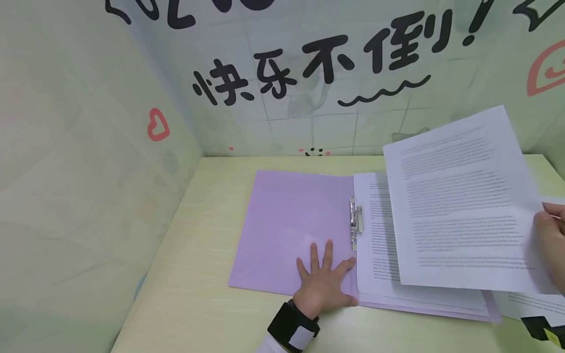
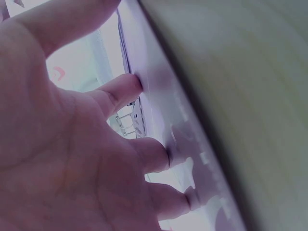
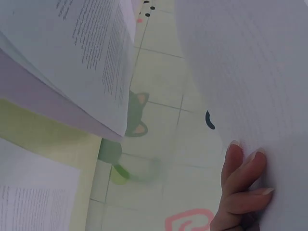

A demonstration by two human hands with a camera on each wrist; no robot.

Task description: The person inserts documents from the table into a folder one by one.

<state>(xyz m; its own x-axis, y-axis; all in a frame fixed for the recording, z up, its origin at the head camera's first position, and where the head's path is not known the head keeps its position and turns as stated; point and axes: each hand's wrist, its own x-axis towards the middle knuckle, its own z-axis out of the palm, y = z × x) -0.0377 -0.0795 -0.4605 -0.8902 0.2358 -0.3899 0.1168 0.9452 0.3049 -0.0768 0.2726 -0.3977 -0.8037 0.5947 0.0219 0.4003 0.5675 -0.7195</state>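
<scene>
A purple folder [image 1: 291,220] lies spread out on the table, with a metal lever clip [image 1: 356,224] along its spine. Printed pages [image 1: 375,245] lie on its right side. My left hand [image 1: 322,287] rests with fingers spread on the folder's lower part, beside the spine; in the left wrist view its fingertips touch the purple cover [image 2: 159,96]. At the right, my right hand [image 1: 552,240] pinches a printed sheet [image 1: 459,211] by its right edge. The sheet is held up, tilted, overlapping the folder's pages in the head view.
More printed paper [image 1: 536,304] lies on the table [image 1: 185,274] to the right of the folder, partly hidden behind the raised sheet. A wall covering [image 1: 273,117] with large black characters rises at the table's back edge, and another pale panel [image 1: 88,196] stands on the left.
</scene>
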